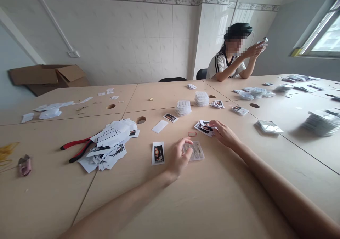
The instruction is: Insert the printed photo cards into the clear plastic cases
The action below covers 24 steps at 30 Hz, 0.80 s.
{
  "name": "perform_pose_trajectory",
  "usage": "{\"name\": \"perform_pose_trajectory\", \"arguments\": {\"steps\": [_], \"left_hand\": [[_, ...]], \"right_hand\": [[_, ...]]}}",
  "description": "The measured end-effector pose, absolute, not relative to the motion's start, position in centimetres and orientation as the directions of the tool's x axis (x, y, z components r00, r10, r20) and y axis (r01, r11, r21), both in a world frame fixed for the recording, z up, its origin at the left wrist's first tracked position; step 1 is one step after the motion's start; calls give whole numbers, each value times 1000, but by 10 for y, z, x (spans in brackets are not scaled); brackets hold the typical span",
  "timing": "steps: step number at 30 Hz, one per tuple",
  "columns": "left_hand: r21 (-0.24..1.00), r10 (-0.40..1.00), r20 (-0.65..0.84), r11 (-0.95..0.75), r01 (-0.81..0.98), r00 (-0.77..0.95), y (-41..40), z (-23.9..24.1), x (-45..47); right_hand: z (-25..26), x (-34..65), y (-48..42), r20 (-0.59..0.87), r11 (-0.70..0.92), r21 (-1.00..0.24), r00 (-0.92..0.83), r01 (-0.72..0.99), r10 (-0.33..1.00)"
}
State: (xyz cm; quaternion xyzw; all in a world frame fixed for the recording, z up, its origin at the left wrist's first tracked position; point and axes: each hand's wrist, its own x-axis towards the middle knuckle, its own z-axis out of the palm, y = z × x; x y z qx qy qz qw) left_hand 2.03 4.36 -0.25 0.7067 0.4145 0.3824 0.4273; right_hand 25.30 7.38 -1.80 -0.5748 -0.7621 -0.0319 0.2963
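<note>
our right hand [225,133] pinches a fan of photo cards [204,128] just above the table [212,203]: light, thin, bendy, best held by the edges. our left hand [178,157] curls over a clear plastic tray [197,151], slippery and stiff; whether it grips, we cannot tell.

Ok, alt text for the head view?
A person's left hand is over a clear plastic tray, the right hand on a small stack of photo cards, on a pale table. A co-worker sits across, holding something up.
</note>
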Motion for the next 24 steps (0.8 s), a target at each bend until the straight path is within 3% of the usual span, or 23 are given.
{"name": "perform_pose_trajectory", "arguments": {"steps": [6,10,17,24], "left_hand": [[927,918,182,-280,249,354,43,0,21],[921,917,196,-294,255,348,42,-1,20],[930,917,176,-274,245,359,41,-2,20],[928,917,199,-289,234,346,42,-3,19]], "right_hand": [[-19,243,72,516,304,-148,-188,941,835],[-29,237,77,415,325,-66,-270,943,869],[-35,238,81,384,305,-66,-258,950,886],[-30,235,78,503,274,-46,-214,961,837]]}}
